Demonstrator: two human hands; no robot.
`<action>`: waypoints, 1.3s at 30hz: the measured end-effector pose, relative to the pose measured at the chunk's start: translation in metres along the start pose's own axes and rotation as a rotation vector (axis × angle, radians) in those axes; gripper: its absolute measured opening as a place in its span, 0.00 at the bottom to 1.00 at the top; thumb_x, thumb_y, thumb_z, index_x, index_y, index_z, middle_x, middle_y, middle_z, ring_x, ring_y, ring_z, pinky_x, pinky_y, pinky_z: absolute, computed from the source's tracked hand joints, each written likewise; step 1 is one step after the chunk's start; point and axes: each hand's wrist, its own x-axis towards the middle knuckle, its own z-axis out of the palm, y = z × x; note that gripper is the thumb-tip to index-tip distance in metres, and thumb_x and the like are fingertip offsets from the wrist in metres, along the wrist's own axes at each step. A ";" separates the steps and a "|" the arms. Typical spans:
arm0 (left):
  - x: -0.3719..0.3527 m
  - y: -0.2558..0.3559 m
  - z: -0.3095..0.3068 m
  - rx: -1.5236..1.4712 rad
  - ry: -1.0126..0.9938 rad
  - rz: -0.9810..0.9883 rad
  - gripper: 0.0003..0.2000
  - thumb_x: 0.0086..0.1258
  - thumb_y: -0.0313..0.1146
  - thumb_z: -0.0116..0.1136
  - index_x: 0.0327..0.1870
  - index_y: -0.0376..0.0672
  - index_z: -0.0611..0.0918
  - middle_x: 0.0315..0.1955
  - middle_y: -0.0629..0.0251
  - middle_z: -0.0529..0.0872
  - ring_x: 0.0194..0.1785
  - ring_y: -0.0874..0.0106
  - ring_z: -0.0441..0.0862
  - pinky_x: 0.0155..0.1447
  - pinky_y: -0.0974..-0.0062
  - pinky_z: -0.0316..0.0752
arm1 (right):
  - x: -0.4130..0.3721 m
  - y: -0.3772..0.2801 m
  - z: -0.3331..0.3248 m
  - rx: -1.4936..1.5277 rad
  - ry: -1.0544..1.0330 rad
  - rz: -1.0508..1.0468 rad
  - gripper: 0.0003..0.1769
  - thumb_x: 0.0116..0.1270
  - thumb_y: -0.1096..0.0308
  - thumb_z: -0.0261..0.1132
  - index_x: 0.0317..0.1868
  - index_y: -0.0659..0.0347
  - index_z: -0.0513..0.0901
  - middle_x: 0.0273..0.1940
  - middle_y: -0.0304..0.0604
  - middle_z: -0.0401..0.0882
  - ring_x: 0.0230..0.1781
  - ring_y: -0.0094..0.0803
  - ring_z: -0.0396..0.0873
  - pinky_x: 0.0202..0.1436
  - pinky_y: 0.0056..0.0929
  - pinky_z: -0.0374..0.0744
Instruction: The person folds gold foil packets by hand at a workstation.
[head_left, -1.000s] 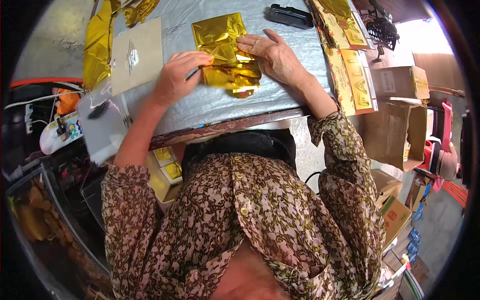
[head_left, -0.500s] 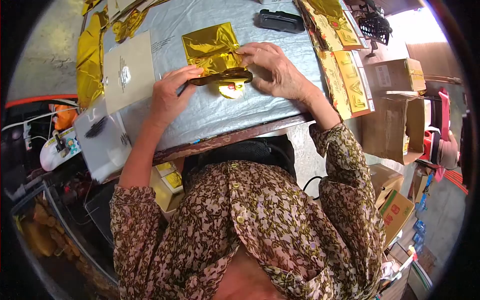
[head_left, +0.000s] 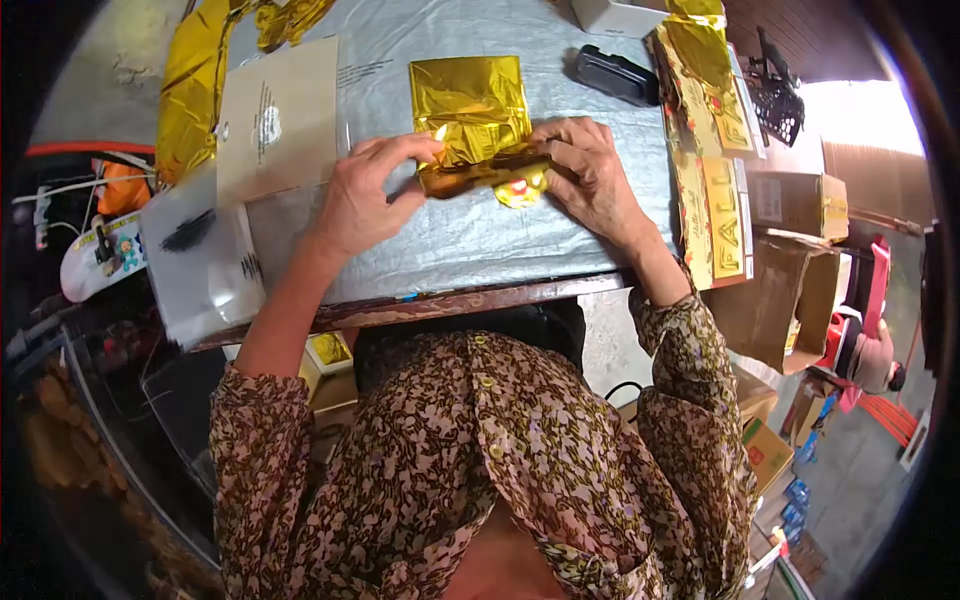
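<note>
A sheet of gold foil (head_left: 468, 95) lies on the silver-covered table (head_left: 430, 250), its near edge rolled or folded into a dark, shiny strip. My left hand (head_left: 372, 190) pinches the left end of that strip between thumb and fingers. At the right end, my right hand (head_left: 598, 180) has its curled fingers and thumb closed on the foil. Just below the strip, near my right hand, sits a small yellow piece with a red spot (head_left: 520, 189). What lies inside the fold is hidden.
Left of the foil lies a beige card sheet (head_left: 280, 120), with more gold foil (head_left: 195, 85) beyond. A black tray (head_left: 617, 75) is at the back right, beside printed FALL packs (head_left: 722, 215). Cardboard boxes (head_left: 785, 300) stand off the table's right side. Another person (head_left: 872, 360) is at far right.
The view has shifted, so the table items appear displaced. The dark strip has tilted back and lies flatter against the foil, and my right hand's fingers have closed around its end.
</note>
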 end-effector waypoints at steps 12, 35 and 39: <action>0.000 -0.001 0.000 -0.090 0.023 -0.036 0.06 0.70 0.23 0.68 0.43 0.31 0.85 0.61 0.56 0.85 0.54 0.61 0.89 0.58 0.68 0.82 | 0.006 -0.006 -0.003 0.021 -0.064 0.124 0.14 0.67 0.63 0.75 0.49 0.60 0.90 0.55 0.38 0.80 0.58 0.37 0.71 0.70 0.40 0.60; 0.002 0.007 0.004 -0.045 0.143 -0.088 0.09 0.68 0.28 0.73 0.33 0.30 0.87 0.57 0.53 0.86 0.51 0.61 0.86 0.53 0.67 0.82 | 0.010 -0.028 0.014 -0.036 0.070 0.353 0.13 0.64 0.60 0.79 0.40 0.60 0.91 0.51 0.31 0.80 0.53 0.33 0.68 0.67 0.43 0.58; 0.001 0.008 0.005 0.045 0.128 -0.099 0.09 0.68 0.29 0.73 0.32 0.31 0.87 0.51 0.55 0.88 0.52 0.59 0.85 0.53 0.64 0.81 | 0.007 -0.029 0.013 -0.013 0.091 0.368 0.13 0.63 0.59 0.81 0.39 0.59 0.90 0.51 0.31 0.81 0.55 0.34 0.69 0.70 0.43 0.58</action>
